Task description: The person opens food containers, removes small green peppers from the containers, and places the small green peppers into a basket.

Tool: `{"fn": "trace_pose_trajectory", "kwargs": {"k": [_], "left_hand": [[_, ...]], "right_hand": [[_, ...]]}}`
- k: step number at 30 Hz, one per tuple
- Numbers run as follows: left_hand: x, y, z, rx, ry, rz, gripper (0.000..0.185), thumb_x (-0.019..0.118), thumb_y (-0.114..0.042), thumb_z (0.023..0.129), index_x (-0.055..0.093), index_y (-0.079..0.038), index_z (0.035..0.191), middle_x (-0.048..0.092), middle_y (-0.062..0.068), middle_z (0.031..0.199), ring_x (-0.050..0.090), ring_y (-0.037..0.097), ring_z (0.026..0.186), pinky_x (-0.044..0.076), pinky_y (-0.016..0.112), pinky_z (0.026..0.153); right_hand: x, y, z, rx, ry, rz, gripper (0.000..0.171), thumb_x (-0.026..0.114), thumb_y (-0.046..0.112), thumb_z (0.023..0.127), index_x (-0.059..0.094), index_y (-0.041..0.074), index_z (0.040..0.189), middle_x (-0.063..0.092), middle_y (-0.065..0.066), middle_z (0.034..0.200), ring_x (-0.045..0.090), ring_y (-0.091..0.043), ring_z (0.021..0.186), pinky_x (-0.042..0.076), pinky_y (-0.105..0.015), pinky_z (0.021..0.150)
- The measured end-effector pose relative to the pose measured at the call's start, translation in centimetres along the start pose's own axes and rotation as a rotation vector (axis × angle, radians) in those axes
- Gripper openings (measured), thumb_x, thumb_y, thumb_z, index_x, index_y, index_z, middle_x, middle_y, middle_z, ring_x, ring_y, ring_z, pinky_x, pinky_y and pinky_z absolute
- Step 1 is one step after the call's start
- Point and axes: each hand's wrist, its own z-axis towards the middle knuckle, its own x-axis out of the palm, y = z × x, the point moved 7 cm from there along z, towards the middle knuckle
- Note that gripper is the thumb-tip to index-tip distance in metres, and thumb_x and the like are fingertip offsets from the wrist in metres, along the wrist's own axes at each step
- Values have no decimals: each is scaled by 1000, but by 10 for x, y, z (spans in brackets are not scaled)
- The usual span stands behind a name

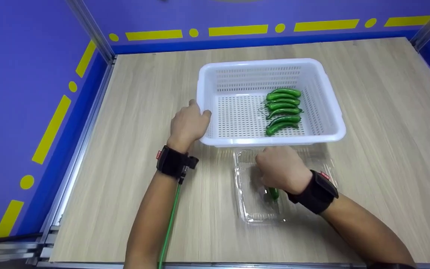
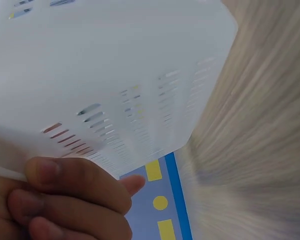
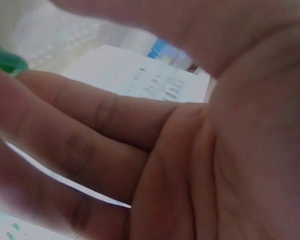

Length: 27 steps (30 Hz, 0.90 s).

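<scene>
My right hand [image 1: 280,168] curls over a green chili pepper [image 1: 273,193] in the clear plastic tray [image 1: 245,201], pepper at six o'clock; my left hand [image 1: 187,125] grips the white basket [image 1: 203,112] rim.

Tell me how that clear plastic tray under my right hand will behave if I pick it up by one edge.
The clear plastic tray looks thin and see-through, so it probably flexes and weighs little. Its glossy walls may feel slippery. The green pepper lying in it under the right hand could slide or roll if the tray tilts.
</scene>
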Motion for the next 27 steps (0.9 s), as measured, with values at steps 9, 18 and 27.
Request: {"fn": "trace_pose_trajectory", "kwargs": {"k": [9, 18, 27], "left_hand": [[2, 2, -4, 0, -53, -42, 53, 48, -40, 100, 50, 0, 135, 68, 16, 102, 67, 30, 87, 53, 46, 74], [2, 3, -4, 6, -72, -32, 51, 49, -40, 100, 52, -1, 134, 69, 17, 105, 67, 31, 90, 53, 48, 77], [3, 2, -6, 29, -62, -12, 51, 46, -40, 100, 56, 1, 130, 70, 16, 100, 67, 29, 83, 53, 46, 71]], "right_hand": [[14, 9, -5, 37, 11, -19, 39, 87, 28, 74, 53, 11, 63, 47, 1, 54, 47, -16, 47, 48, -40, 43], [18, 15, -4, 16, -67, 15, 26, 78, 7, 73, 54, 12, 62, 58, -5, 57, 59, -24, 51, 50, -45, 46], [21, 15, -6, 25, 15, 5, 22, 74, 0, 67, 57, 12, 58, 59, -3, 59, 59, -26, 53, 51, -45, 49]]}}
